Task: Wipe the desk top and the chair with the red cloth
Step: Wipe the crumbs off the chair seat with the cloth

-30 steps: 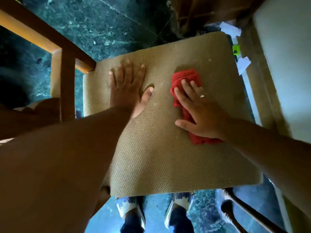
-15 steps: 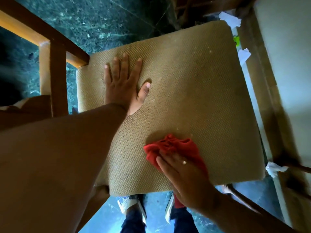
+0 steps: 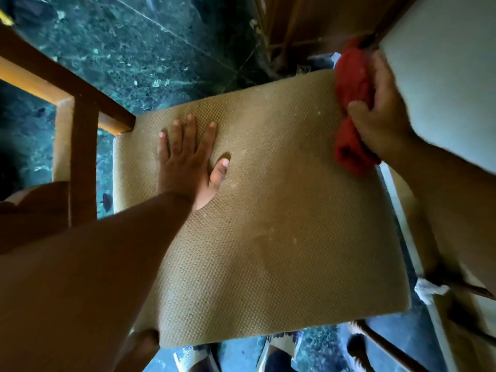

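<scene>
Woven tan fabric covers the square chair seat, which fills the head view above a dark green marble floor. Pressed flat on the seat's left part, the left hand has fingers spread and holds nothing. At the seat's far right corner, the right hand is closed around the bunched red cloth, beside a pale desk top.

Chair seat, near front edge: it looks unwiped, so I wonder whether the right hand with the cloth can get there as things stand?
Probably yes. The right hand grips the red cloth at the seat's far right edge, and bare fabric lies between. The left hand presses flat well aside.
</scene>
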Demonstrator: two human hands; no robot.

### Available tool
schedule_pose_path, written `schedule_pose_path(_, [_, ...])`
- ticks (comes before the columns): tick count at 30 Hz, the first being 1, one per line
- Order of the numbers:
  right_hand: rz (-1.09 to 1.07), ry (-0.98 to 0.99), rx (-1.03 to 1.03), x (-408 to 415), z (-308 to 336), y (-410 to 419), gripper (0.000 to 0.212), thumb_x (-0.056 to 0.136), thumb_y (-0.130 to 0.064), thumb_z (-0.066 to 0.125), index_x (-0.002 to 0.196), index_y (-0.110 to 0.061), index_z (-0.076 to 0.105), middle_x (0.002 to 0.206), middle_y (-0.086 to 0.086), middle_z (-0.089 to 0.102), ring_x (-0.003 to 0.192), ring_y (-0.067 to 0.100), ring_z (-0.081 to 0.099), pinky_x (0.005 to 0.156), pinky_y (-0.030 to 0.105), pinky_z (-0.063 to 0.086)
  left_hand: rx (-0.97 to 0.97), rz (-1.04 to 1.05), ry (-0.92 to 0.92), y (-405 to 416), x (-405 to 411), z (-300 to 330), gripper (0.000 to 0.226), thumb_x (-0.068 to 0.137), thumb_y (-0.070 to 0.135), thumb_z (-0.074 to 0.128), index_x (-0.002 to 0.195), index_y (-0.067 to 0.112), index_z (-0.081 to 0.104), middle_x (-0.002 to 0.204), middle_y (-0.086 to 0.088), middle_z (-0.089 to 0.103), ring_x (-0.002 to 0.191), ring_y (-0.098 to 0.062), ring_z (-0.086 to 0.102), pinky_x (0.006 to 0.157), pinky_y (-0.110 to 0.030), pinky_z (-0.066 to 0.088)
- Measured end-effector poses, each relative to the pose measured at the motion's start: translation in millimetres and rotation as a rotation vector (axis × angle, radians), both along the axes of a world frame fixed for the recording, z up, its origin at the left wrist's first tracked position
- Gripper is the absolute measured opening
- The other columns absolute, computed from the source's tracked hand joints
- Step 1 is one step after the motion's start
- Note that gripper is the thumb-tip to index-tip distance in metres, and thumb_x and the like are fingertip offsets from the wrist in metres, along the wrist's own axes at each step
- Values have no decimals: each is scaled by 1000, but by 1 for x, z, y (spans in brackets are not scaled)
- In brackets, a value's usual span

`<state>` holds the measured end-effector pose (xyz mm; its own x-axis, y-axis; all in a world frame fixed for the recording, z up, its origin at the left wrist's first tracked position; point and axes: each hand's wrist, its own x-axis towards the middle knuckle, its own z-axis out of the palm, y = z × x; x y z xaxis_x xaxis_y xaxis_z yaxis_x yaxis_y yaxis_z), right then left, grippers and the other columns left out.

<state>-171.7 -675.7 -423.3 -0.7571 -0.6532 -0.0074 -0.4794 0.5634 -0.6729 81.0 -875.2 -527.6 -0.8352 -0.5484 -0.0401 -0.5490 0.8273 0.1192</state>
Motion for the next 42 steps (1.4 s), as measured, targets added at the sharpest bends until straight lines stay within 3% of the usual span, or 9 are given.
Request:
schedule_pose_path(4, [45, 16, 363, -12, -47, -13, 96, 88, -38, 66, 155, -13, 3, 163, 10, -3, 149, 25, 3, 120, 38, 10, -12, -2, 19, 1, 0, -1, 73, 95, 61, 22, 158, 24, 19, 164, -21, 17, 150, -45, 12, 120, -59, 2])
schedule_pose_path(10, [-216, 150, 308, -6, -57, -38, 56, 91, -7, 43, 146, -7, 35, 150, 19, 38, 134, 36, 40, 108, 40, 33, -26, -4, 33, 1, 0, -4, 72, 95, 60, 22, 157, 23, 19, 163, -21, 18, 149, -45, 13, 120, -59, 2])
schedule_pose_path(13, [74, 219, 213, 64, -46, -17, 43, 84, 2, 44, 124, -8, 57, 121, 17, 63, 113, 35, 59, 98, 41, 47, -22, 3, -5, 2, 0, -1, 72, 95, 61, 21, 157, 24, 18, 164, -21, 16, 150, -45, 11, 120, -59, 1])
schedule_pose_path(16, [532, -51, 154, 141, -33, 30, 58, 76, -2, 49, 133, -6, 56, 138, 9, 55, 131, 16, 49, 112, 30, 34, 21, -18, -76, 0, -3, 11, 77, 93, 63, 20, 158, 23, 16, 164, -21, 13, 150, -45, 10, 121, -59, 4])
schedule_pose_path(21, [-86, -768, -163, 90, 12, 51, 48, 85, 1, 45, 120, -26, 63, 107, -3, 71, 87, -2, 66, 74, 14, 52, 20, 67, -75, -19, 21, 17, 86, 91, 67, 24, 157, 13, 15, 163, -23, 15, 150, -44, 10, 121, -59, 9])
schedule_pose_path(27, [-250, -195, 66, -46, -1, -28, 27, 89, -7, 38, 107, -10, 58, 90, 13, 61, 86, 32, 59, 70, 35, 48, -28, 112, -15, -20, 24, -4, 83, 94, 63, 22, 158, 13, 11, 163, -24, 11, 151, -42, 9, 122, -54, 5])
schedule_pose_path(34, [277, 335, 291, 116, -53, -44, 49, 86, -7, 39, 133, 0, 50, 137, 22, 53, 123, 35, 53, 102, 40, 41, 12, 121, 14, -19, 23, -3, 81, 93, 60, 23, 158, 11, 17, 164, -23, 9, 152, -39, 6, 122, -52, -1])
schedule_pose_path(38, [790, -30, 266, 204, -32, 3, 58, 75, -14, 41, 129, -3, 59, 138, 17, 55, 128, 28, 53, 109, 30, 35, 36, 107, -52, -22, 25, 8, 82, 92, 64, 21, 158, 15, 15, 165, -21, 8, 152, -39, 5, 122, -55, 3])
schedule_pose_path(42, [377, -467, 134, 133, 2, 0, 61, 75, -6, 44, 134, -14, 55, 134, -4, 55, 120, -8, 45, 107, 8, 28, 27, 106, -57, -26, 29, 9, 83, 91, 69, 24, 158, 23, 13, 166, -16, 5, 153, -35, 1, 121, -56, 0])
